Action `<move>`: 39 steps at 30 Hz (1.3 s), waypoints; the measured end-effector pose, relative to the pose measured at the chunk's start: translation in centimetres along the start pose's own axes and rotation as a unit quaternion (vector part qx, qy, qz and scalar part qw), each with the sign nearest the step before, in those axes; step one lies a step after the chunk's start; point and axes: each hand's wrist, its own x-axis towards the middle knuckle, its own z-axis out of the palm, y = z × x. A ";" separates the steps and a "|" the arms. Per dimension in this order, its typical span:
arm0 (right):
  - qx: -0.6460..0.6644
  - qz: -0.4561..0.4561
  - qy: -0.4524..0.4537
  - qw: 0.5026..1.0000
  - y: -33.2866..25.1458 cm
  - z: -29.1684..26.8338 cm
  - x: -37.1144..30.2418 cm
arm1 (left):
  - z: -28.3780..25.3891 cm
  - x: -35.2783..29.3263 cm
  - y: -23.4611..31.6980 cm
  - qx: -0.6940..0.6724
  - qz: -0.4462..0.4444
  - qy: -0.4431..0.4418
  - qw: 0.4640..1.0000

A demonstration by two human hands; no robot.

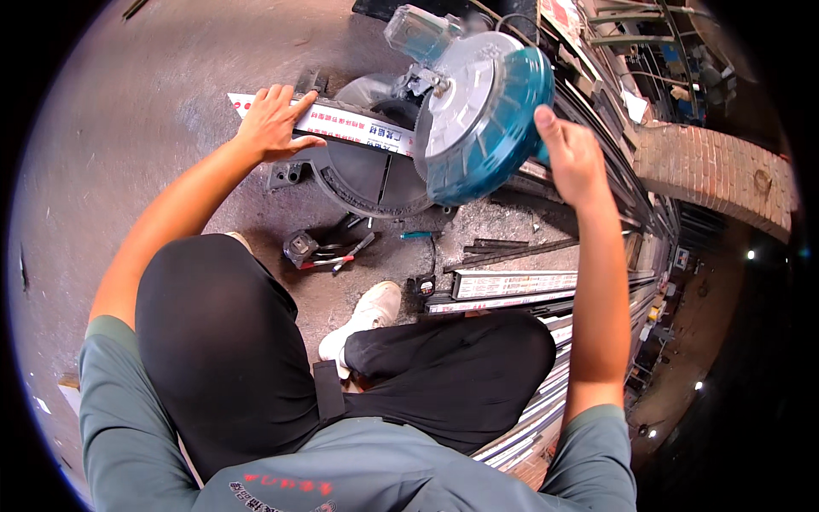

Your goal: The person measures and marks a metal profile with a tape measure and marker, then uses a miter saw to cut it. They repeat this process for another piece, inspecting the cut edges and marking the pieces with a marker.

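Observation:
A long profile (358, 128) in white printed film lies across the bed of a mitre saw (490, 111). My left hand (275, 124) holds it near its angled left end, fingers over its far edge and thumb along the near side. The saw has a teal guard and a grey cover; its head is over the profile's right part. My right hand (570, 154) is wrapped round the saw's handle, mostly hidden by the hand, with the thumb on top. Below the profile shows the round, slotted saw table (363, 175). Whether the blade touches the profile, I cannot tell.
Pliers (354, 254) and a tape measure (300, 247) lie on the floor in front of the saw, near my white shoe (375, 307). Long wrapped profiles (516, 284) and dark offcuts (503, 253) are stacked to the right. A brick pillar (712, 171) stands farther right.

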 end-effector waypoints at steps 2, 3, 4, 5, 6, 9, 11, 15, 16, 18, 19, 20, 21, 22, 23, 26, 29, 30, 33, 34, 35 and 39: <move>-0.005 -0.001 0.000 1.000 -0.7 1.0 -1.9 | 0.4 -0.1 -0.1 0.000 0.006 0.025 1.000; -0.003 -0.004 0.013 1.000 -0.8 1.8 -2.7 | 0.5 -0.1 -0.1 -0.003 -0.001 0.021 1.000; 0.007 -0.009 0.021 1.000 -0.8 2.6 -3.5 | 0.5 0.1 0.1 -0.006 -0.006 0.018 1.000; 0.017 -0.014 0.031 0.999 -0.7 3.3 -4.3 | 0.6 0.2 0.1 -0.009 -0.009 0.015 1.000; 0.015 -0.026 0.059 0.998 -0.7 4.0 -4.9 | 0.7 0.1 0.4 -0.014 -0.003 0.044 0.999; 0.011 -0.052 0.076 0.996 -1.0 5.0 -5.7 | 1.1 -0.1 0.2 -0.006 -0.003 0.067 0.998; 0.008 -0.056 0.084 0.995 -1.0 5.3 -5.7 | 1.3 -0.1 0.0 -0.011 -0.002 0.067 0.998; -0.014 -0.048 0.088 0.995 -0.7 5.3 -6.0 | 0.2 0.4 0.7 -0.022 -0.018 0.009 1.000; -0.011 -0.054 0.096 0.994 -0.8 5.4 -5.9 | 0.5 0.2 0.5 -0.017 -0.017 0.022 0.999; -0.005 -0.066 0.111 0.992 -0.8 5.6 -5.7 | 1.0 -0.1 0.3 -0.008 -0.014 0.048 0.999; -0.004 -0.068 0.112 0.991 -0.8 5.6 -5.7 | 1.0 0.0 0.4 -0.007 -0.017 0.043 0.999; -0.003 -0.070 0.113 0.991 -0.8 5.6 -5.7 | 1.0 0.0 0.5 -0.006 -0.019 0.038 0.999; -0.001 -0.072 0.114 0.991 -0.8 5.6 -5.7 | 0.9 0.0 0.5 -0.006 -0.022 0.033 0.999; 0.000 -0.071 0.112 0.991 -0.9 5.6 -5.8 | 0.8 0.0 0.6 -0.006 -0.023 0.031 0.999; 0.001 -0.071 0.111 0.991 -0.9 5.6 -5.8 | 0.8 0.0 0.6 -0.006 -0.024 0.028 0.999; -0.008 -0.071 0.116 0.991 -1.0 5.6 -5.9 | 0.6 0.0 0.8 -0.004 -0.027 0.023 0.999; -0.014 -0.068 0.114 0.991 -1.0 5.6 -5.9 | 0.5 0.0 0.8 -0.004 -0.029 0.019 0.999; -0.013 -0.066 0.111 0.991 -1.0 5.6 -5.9 | 0.5 0.0 0.8 -0.005 -0.029 0.018 0.999; -0.015 -0.064 0.107 0.992 -1.1 5.5 -6.0 | 0.5 0.0 0.8 -0.001 -0.031 0.007 0.999; -0.016 -0.065 0.108 0.992 -1.2 5.5 -6.0 | 0.4 0.0 0.9 -0.001 -0.030 0.007 1.000; -0.016 -0.066 0.110 0.992 -1.2 5.5 -6.0 | 0.3 0.1 0.9 -0.001 -0.029 0.007 1.000; -0.029 -0.073 0.116 0.990 -1.2 5.6 -6.2 | 0.5 0.0 0.9 0.000 -0.023 0.015 1.000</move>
